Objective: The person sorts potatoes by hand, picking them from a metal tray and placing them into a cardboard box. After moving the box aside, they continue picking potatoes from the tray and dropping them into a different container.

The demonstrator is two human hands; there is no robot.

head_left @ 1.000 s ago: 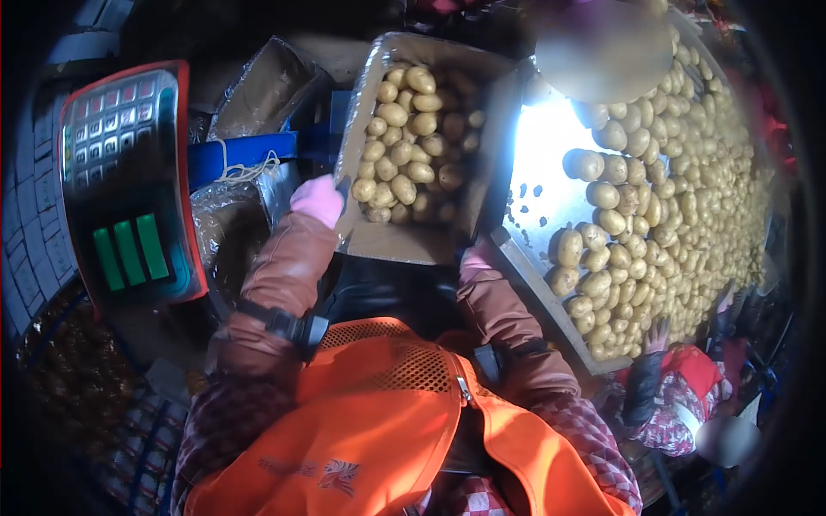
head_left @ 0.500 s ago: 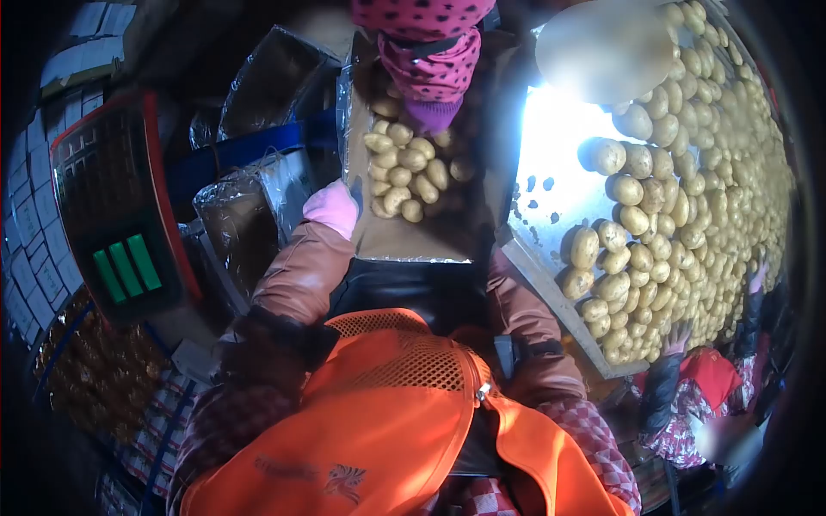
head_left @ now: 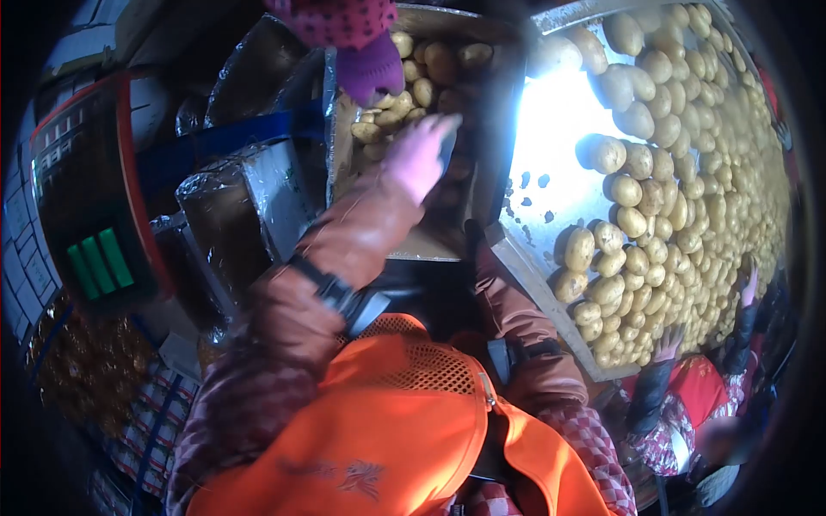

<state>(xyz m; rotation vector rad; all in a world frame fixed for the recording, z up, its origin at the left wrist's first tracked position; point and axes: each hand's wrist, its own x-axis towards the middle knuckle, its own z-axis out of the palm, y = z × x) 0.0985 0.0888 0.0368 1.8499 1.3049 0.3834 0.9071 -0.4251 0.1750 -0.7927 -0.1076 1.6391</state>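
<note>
My left hand (head_left: 419, 156), in a pink glove, reaches across the open cardboard box (head_left: 422, 247) with its fingers stretched out toward the right. Beneath and beyond it lie several pale potatoes (head_left: 366, 132) in the box. My right hand (head_left: 476, 238) is in deep shadow at the box's near right corner, beside the metal sorting table (head_left: 535, 268); its fingers are hidden. Across from me, another person's purple-gloved hand (head_left: 370, 73) hangs over the box's left part, close to the potatoes.
Many potatoes (head_left: 680, 206) cover the sorting table on the right, where a co-worker's hands (head_left: 668, 342) rest among them. To the left stand a scale with a green-lit display (head_left: 101, 262) and a foil-edged box (head_left: 228, 211). Stacked cartons (head_left: 30, 258) line the far left.
My left hand has moved from the box's near left edge up and right, over the potatoes. The other person's purple glove has shifted left. The box appears higher in view.
</note>
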